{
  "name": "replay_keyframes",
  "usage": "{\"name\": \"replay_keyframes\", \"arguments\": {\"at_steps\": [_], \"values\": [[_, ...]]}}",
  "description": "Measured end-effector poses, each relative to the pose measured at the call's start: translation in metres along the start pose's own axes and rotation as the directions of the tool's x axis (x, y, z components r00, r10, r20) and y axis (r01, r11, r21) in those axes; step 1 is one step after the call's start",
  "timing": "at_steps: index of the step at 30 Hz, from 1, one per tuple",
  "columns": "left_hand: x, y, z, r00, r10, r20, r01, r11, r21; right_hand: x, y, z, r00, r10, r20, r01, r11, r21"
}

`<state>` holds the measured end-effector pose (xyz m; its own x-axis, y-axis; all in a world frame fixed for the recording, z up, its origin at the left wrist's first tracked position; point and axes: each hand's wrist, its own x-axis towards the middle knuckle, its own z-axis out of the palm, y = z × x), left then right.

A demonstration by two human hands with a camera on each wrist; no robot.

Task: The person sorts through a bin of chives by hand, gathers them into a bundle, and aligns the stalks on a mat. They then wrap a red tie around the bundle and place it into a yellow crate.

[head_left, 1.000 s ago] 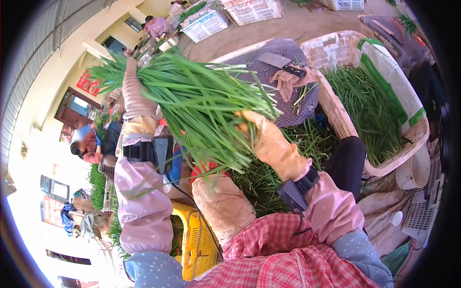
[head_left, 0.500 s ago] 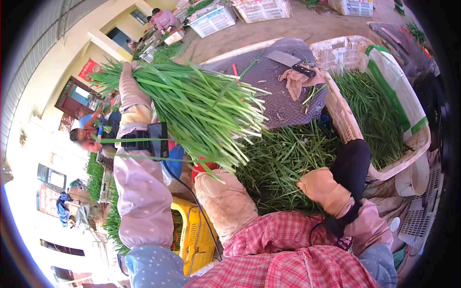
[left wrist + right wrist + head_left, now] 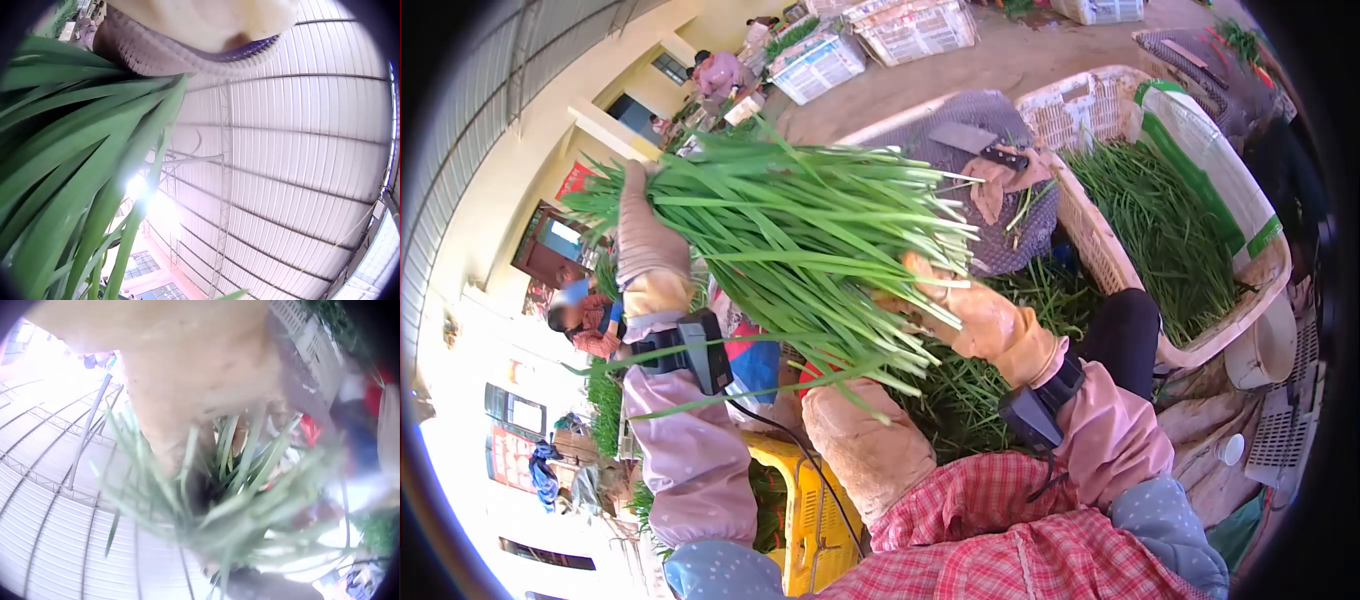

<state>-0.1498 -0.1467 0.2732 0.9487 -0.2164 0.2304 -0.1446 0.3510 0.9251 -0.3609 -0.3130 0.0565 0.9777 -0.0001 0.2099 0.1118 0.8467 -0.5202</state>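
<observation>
My left hand (image 3: 652, 235), in a ribbed glove, grips a big bunch of garlic chives (image 3: 800, 210) around its leafy end and holds it out sideways. The long flat leaves point left, and the pale stem ends fan out to the right. At those stem ends, my right hand (image 3: 975, 315) in a tan glove has its fingers curled among the lower stalks, partly hidden by them. The right wrist view blurs the right glove (image 3: 200, 381) and the stalks (image 3: 250, 469) around it. Broad leaves (image 3: 75, 156) hang below the left glove in the left wrist view.
A knife (image 3: 975, 143) and a cloth (image 3: 1000, 190) lie on a textured grey mat (image 3: 1025, 235). Loose greens (image 3: 960, 400) lie below my hands. A white crate (image 3: 1090, 215) of greens stands right, a yellow crate (image 3: 810, 500) near my leg. Other people work at far left.
My right hand was at the stem ends, dropped to the loose greens near my knee, and is now back among the stalks. The left hand keeps its grip and has shifted slightly.
</observation>
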Motion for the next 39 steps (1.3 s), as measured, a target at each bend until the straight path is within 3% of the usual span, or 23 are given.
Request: {"name": "replay_keyframes", "arguments": {"at_steps": [2, 3, 5, 8, 10, 11, 14, 15, 18, 19, 20, 21, 22, 24, 26, 28, 29, 32, 33, 35, 36, 37, 39], "values": [[-0.007, -0.002, 0.002, 0.996, -0.086, 0.031, 0.086, 0.996, 0.003, 0.009, 0.002, -0.012, 0.995, -0.09, 0.034, 0.09, 0.996, 0.001], [-0.004, -0.006, 0.002, 0.996, -0.038, 0.082, 0.036, 0.999, 0.024, 0.004, 0.001, -0.016, 0.974, -0.22, 0.051, 0.224, 0.914, -0.337], [0.0, -0.01, 0.006, 0.997, 0.041, 0.067, -0.043, 0.998, 0.042, -0.001, 0.002, -0.019, 0.938, -0.326, 0.116, 0.324, 0.71, -0.626], [-0.002, -0.023, 0.006, 0.991, 0.096, 0.091, -0.098, 0.995, 0.022, -0.016, 0.005, -0.017, 0.985, -0.096, 0.146, 0.132, 0.956, -0.263], [-0.002, -0.03, 0.004, 0.996, 0.065, 0.054, -0.065, 0.998, 0.0, -0.02, 0.003, -0.014, 0.993, -0.009, 0.121, 0.04, 0.966, -0.256], [0.0, -0.034, -0.001, 0.998, 0.052, 0.041, -0.052, 0.999, -0.001, -0.018, 0.007, -0.015, 0.997, 0.028, 0.072, -0.021, 0.996, -0.09], [0.004, -0.035, -0.009, 1.0, -0.001, -0.006, 0.001, 1.0, 0.021, -0.026, -0.001, -0.012, 0.975, 0.207, -0.082, -0.218, 0.96, -0.176], [0.011, -0.033, -0.018, 1.0, -0.011, 0.024, 0.011, 1.0, 0.011, -0.029, 0.009, -0.023, 0.975, 0.207, -0.077, -0.202, 0.977, 0.064], [0.028, -0.028, -0.04, 0.999, -0.002, 0.048, -0.001, 0.998, 0.064, -0.047, 0.004, -0.058, 0.978, 0.209, -0.013, -0.209, 0.966, -0.153], [0.022, -0.027, -0.036, 1.0, -0.011, -0.024, 0.012, 0.999, 0.053, -0.056, 0.002, -0.066, 0.962, 0.232, -0.143, -0.266, 0.915, -0.302], [0.019, -0.025, -0.033, 0.996, -0.022, -0.091, 0.025, 0.999, 0.04, -0.064, 0.002, -0.069, 0.935, 0.225, -0.274, -0.329, 0.838, -0.435], [0.018, -0.023, -0.035, 0.996, -0.017, -0.087, 0.021, 0.999, 0.038, -0.068, 0.004, -0.069, 0.861, 0.206, -0.464, -0.508, 0.331, -0.795], [0.018, -0.021, -0.038, 0.993, -0.076, -0.091, 0.075, 0.997, -0.016, -0.073, 0.008, -0.058, 0.859, 0.089, -0.505, -0.398, -0.503, -0.767], [0.016, -0.017, -0.04, 0.987, -0.14, -0.085, 0.135, 0.989, -0.064, -0.075, 0.017, -0.051, 0.942, -0.203, -0.268, -0.328, -0.732, -0.598], [0.009, -0.016, -0.041, 0.976, -0.172, -0.136, 0.17, 0.985, -0.026, -0.051, -0.005, -0.031, 0.947, -0.089, -0.308, -0.316, -0.108, -0.943], [0.009, -0.018, -0.04, 0.977, -0.172, -0.127, 0.17, 0.985, -0.027, -0.023, -0.001, -0.025, 0.984, 0.026, -0.176, -0.139, 0.729, -0.67], [0.012, -0.022, -0.042, 0.976, -0.172, -0.135, 0.171, 0.985, -0.019, -0.007, 0.015, -0.037, 0.997, -0.079, 0.021, 0.073, 0.743, -0.666], [0.014, -0.023, -0.038, 0.972, -0.175, -0.155, 0.176, 0.984, -0.007, 0.01, 0.028, -0.033, 0.905, -0.37, 0.209, 0.368, 0.436, -0.821], [0.016, -0.019, -0.039, 0.973, -0.16, -0.165, 0.162, 0.987, -0.002, 0.004, 0.025, -0.039, 0.986, -0.168, 0.003, 0.126, 0.726, -0.676], [0.015, -0.014, -0.044, 0.973, -0.141, -0.181, 0.143, 0.99, -0.004, -0.017, 0.023, -0.062, 0.966, 0.073, -0.249, -0.236, 0.65, -0.723], [0.013, -0.012, -0.044, 0.98, -0.143, -0.138, 0.137, 0.989, -0.054, -0.032, 0.028, -0.073, 0.94, -0.001, -0.343, -0.325, 0.315, -0.892], [0.014, -0.011, -0.042, 0.986, -0.141, -0.09, 0.131, 0.986, -0.104, -0.039, 0.032, -0.07, 0.94, -0.008, -0.341, -0.322, 0.314, -0.893], [0.015, -0.012, -0.044, 0.986, -0.133, -0.102, 0.126, 0.989, -0.073, -0.055, 0.033, -0.056, 0.91, -0.413, 0.04, -0.082, -0.274, -0.958]]}}
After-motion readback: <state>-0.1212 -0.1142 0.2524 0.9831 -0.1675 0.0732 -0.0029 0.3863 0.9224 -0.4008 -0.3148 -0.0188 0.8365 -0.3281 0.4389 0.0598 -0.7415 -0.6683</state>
